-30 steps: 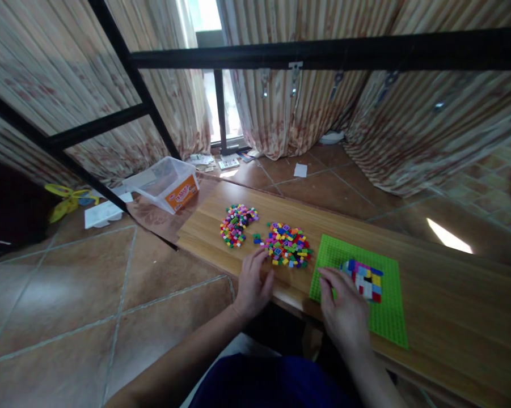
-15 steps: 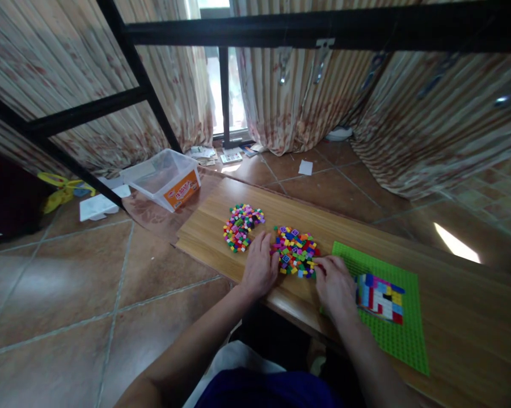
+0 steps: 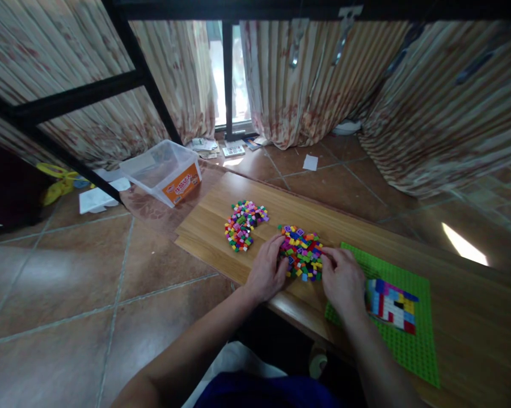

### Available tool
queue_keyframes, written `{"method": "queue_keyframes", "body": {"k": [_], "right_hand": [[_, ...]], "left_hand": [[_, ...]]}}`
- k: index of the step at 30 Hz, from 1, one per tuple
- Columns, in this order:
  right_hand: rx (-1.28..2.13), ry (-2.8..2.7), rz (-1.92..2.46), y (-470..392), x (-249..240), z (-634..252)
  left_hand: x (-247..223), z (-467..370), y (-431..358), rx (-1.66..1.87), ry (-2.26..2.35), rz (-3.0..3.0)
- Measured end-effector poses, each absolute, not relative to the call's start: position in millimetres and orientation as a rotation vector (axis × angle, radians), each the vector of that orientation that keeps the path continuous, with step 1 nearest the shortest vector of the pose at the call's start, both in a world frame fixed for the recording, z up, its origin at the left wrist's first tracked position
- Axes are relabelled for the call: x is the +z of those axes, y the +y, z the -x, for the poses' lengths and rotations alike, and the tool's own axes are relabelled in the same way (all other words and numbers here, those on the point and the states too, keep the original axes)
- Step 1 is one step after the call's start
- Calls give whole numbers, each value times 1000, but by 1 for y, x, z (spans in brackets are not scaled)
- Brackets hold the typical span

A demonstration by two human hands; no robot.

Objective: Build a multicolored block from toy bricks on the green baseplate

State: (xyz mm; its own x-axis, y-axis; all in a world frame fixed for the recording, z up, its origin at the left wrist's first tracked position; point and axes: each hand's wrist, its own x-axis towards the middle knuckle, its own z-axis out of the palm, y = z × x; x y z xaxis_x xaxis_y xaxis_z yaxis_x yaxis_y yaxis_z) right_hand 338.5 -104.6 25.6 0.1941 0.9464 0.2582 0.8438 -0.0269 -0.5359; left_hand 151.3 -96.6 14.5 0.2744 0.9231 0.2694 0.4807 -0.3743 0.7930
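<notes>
A pile of small multicoloured toy bricks point(image 3: 304, 249) lies on the wooden tabletop between my two hands. My left hand point(image 3: 269, 269) rests at the pile's left edge, thumb and fingers apart, its fingertips touching the bricks. At the right edge, my right hand point(image 3: 343, 277) has thumb and forefinger pinched together; whatever is between them is too small to make out. Right of that hand, a block-built structure point(image 3: 393, 306) of white, red, blue and yellow bricks stands on a green baseplate point(image 3: 423, 334), partly hidden by the hand.
A second, curved pile of small bricks point(image 3: 239, 226) lies further left on the wooden table point(image 3: 208, 212). Beyond the table's left end stands a clear plastic box point(image 3: 153, 173) with an orange label. Dark metal bars point(image 3: 80, 99) and curtains point(image 3: 319, 96) are ahead.
My left hand has moved slightly right, against the pile. My right fingertips have shifted a little up along its right edge; a yellow brick seen near them earlier no longer shows there. The view has tilted slightly.
</notes>
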Motion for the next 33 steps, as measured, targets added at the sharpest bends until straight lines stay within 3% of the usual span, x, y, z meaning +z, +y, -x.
{"method": "queue_keyframes", "body": {"k": [25,33], "right_hand": [[350,-1956,1963,-74,17,-348],[401,-1807,1851,-88,29,-340]], "left_hand": [[11,-152,-96,983,1255,-2031],[11,-151,-96,1008,1265,-2036]]}}
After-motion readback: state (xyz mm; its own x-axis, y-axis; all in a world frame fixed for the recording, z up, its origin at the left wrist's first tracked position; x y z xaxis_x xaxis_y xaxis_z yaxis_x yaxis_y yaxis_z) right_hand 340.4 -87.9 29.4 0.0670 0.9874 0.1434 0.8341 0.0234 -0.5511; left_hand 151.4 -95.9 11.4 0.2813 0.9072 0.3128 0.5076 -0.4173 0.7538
